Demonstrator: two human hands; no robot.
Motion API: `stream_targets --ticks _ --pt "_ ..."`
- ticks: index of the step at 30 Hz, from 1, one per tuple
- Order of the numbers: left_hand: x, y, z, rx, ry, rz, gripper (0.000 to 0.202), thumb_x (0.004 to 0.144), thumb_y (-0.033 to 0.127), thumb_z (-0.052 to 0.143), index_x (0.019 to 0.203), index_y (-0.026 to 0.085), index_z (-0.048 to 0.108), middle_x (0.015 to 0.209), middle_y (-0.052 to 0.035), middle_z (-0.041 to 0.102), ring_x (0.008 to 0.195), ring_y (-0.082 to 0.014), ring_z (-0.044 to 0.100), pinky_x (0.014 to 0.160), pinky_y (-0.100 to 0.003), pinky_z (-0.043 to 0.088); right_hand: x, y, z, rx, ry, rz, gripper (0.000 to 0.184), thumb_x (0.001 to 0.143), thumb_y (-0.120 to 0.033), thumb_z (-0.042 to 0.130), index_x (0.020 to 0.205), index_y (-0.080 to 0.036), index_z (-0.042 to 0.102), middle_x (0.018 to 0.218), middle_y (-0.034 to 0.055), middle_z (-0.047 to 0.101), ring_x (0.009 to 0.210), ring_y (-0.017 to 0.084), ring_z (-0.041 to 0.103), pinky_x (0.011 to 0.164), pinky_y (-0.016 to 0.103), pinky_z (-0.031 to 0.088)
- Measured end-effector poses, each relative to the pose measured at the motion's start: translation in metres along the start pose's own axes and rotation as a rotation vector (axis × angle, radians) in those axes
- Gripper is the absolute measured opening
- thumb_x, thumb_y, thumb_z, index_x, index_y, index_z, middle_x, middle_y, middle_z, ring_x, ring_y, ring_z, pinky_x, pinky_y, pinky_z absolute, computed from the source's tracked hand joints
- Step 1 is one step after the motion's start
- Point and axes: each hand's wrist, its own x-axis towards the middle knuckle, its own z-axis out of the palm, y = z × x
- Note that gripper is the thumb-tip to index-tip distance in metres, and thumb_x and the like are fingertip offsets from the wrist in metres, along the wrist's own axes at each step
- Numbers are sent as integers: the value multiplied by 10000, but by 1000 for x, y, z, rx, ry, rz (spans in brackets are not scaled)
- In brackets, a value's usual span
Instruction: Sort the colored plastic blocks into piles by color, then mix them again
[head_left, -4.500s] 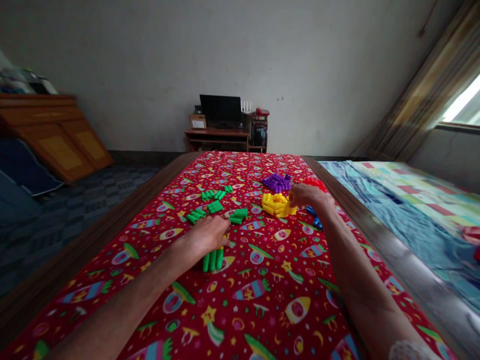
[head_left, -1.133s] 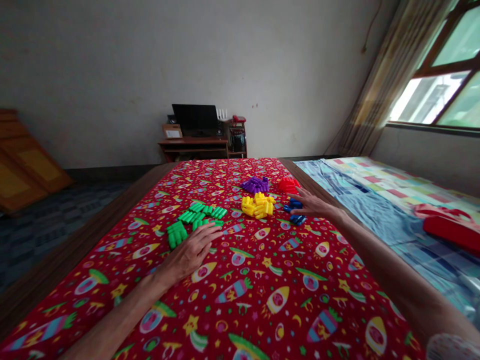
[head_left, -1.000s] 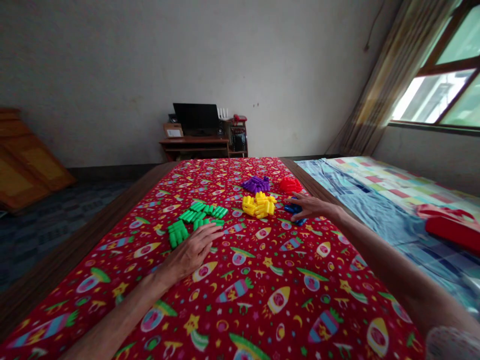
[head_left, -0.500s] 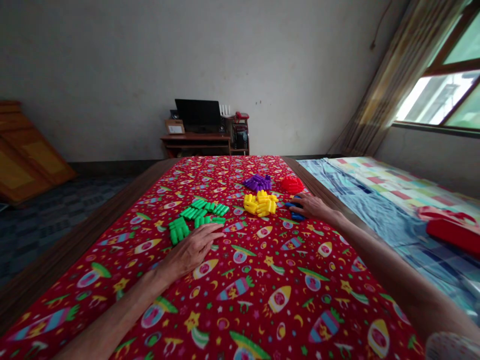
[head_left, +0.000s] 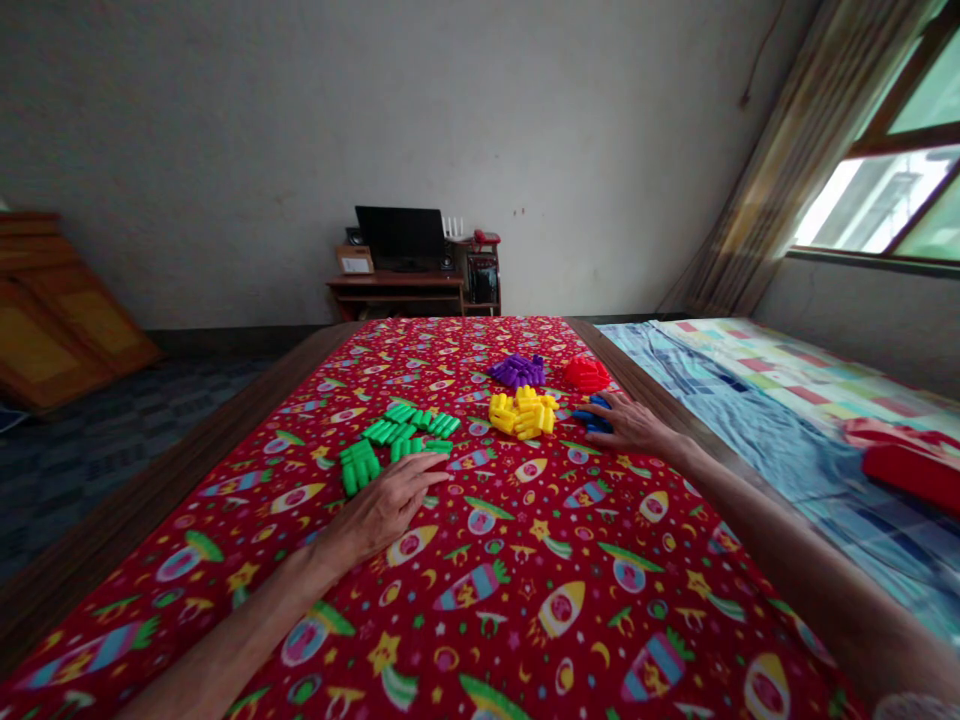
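My left hand (head_left: 391, 498) lies palm down on the red patterned cloth with its fingers stretched out. Its fingertips are at the near edge of a group of green plastic pieces (head_left: 397, 428); whether they touch is hard to tell. Further right, my right hand (head_left: 636, 424) rests with fingers apart over a few blue plastic pieces (head_left: 595, 412), partly hiding them. Just left of the blue ones sits a heap of yellow pieces (head_left: 523, 413). Behind are a heap of purple pieces (head_left: 517, 370) and a heap of red pieces (head_left: 588, 374).
The cloth (head_left: 480, 640) covers a long table with dark wooden edges (head_left: 622, 370). A bed with a checked cover (head_left: 787, 370) stands along the right, bearing a red item (head_left: 911, 475). Beyond the table are a desk with a monitor (head_left: 401, 238) and, leftward, a wooden cabinet (head_left: 71, 325).
My right hand's fingers have spread further apart over the blue pieces. The left hand stays in nearly the same place beside the green pieces. The whole view has shifted slightly.
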Motion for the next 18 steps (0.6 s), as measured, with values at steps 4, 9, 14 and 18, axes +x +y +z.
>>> stream_targets --ticks 4,9,14,18 --pt "1 2 -2 -6 -2 -5 368 924 142 390 1176 237 641 1333 -62 590 1268 -204 510 1077 -401 450 3 -1 9 -23 103 28 533 900 -575 461 1339 -289 556 1315 150 510 1145 337 532 916 483 476" --pt "2 5 -4 -4 -2 -9 369 933 146 384 1182 244 637 1330 -59 590 1268 -200 510 1076 -405 453 3 -3 10 -23 118 16 531 907 -584 435 1330 -288 557 1309 152 518 1142 328 535 936 496 460" --pt "1 5 -3 1 8 -7 359 940 144 373 1159 233 644 1307 -62 604 1253 -194 522 1066 -397 460 -4 9 0 40 292 117 567 964 -544 274 1375 -224 499 1403 164 469 1325 333 404 1067 524 353" --pt "0 1 -1 3 -1 0 355 941 148 380 1169 235 638 1326 -62 592 1268 -193 508 1073 -392 451 -16 25 10 174 362 378 576 985 -462 159 1364 -177 487 1396 166 499 1368 314 374 1073 509 367"
